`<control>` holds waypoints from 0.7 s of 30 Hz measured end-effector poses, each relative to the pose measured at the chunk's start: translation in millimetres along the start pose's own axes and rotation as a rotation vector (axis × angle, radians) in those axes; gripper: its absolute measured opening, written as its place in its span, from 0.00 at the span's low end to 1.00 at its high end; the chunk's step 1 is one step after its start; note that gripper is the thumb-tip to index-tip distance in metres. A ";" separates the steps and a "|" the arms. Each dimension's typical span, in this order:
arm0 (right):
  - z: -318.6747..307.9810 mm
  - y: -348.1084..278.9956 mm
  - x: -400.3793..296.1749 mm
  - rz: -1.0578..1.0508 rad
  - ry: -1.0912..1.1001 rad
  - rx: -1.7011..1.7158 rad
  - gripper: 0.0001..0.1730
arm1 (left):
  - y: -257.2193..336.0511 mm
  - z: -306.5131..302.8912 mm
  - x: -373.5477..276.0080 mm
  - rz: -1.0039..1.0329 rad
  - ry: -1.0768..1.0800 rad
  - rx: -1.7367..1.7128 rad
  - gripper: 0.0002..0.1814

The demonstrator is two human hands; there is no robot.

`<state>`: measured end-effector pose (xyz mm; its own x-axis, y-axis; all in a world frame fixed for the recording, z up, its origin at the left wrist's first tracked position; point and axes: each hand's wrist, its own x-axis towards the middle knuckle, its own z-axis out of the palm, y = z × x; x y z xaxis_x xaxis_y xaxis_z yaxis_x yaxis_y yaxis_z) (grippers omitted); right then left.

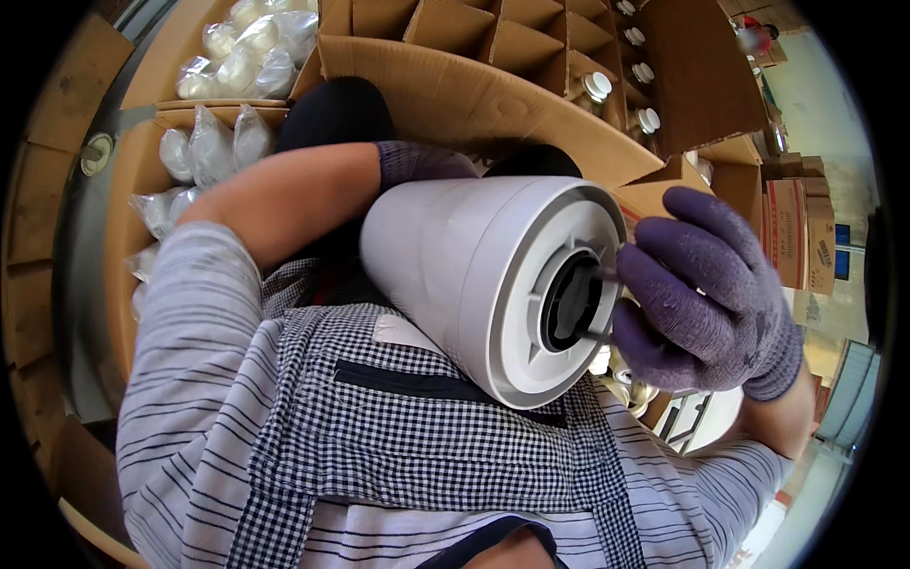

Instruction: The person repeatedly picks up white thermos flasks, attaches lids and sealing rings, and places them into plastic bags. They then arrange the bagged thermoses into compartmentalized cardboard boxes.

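Observation:
A white plastic cylinder (441, 235), perhaps a flask body, lies tilted across my lap and apron, its round base (522, 334) facing right. In the base's middle sits a black round insert (571, 302). My left hand (426, 162), in a purple glove, holds the cylinder from its far side; the fingers are hidden behind it. My right hand (693, 291), gloved too, is curled beside the base. Two thin dark prongs (596, 336) reach from its fingers to the insert; the part they belong to is blurred and mostly hidden in the glove.
A divided cardboard carton (469, 78) stands before my knees, with white-capped bottles (596, 87) in some right-hand cells. On the left, open cartons hold bagged white items (213, 146). Stacked boxes (785, 220) stand farther right. A blurred person (757, 35) is at the far upper right.

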<state>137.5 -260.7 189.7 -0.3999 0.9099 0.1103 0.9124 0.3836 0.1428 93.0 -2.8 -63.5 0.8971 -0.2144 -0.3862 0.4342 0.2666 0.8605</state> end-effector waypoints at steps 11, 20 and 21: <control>-20.3 -16.2 1.7 0.102 -0.303 0.248 0.16 | 8.3 16.4 0.0 0.046 -0.025 0.348 0.15; 79.8 -78.5 -58.2 1.423 0.235 1.291 0.19 | 8.3 -5.7 -71.2 0.834 0.461 0.642 0.15; 63.3 -73.7 -60.6 1.092 0.204 0.994 0.17 | 8.5 -19.4 -67.8 0.779 0.404 0.695 0.16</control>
<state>99.9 -334.1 110.2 0.5749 0.8065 -0.1378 0.4133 -0.4316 -0.8018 37.4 32.3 -36.4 0.9196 0.1370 0.3681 -0.2842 -0.4147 0.8644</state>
